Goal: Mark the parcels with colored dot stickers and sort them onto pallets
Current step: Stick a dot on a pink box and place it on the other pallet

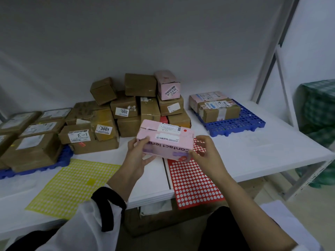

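Pink cardboard parcel [164,140] sits between my hands, lifted off the table. My left hand [139,156] grips its left end, thumb on the near face and fingers curled beneath. My right hand [206,153] clasps the right end. One red dot [185,130] is stuck on its top, near the labels. It hangs over the far end of the red sticker sheet [192,182], just in front of the parcel pile [126,109].

The white table [262,151] stands against a pale wall; something in green checked cloth [319,113] is at the right.

Two sticker sheets lie near me — the red one and a yellow sheet [72,185] to its left. Two blue pallets: the right pallet [241,122] carries two parcels, the left pallet [59,162] several brown ones — some are cut off, so I cannot count them.
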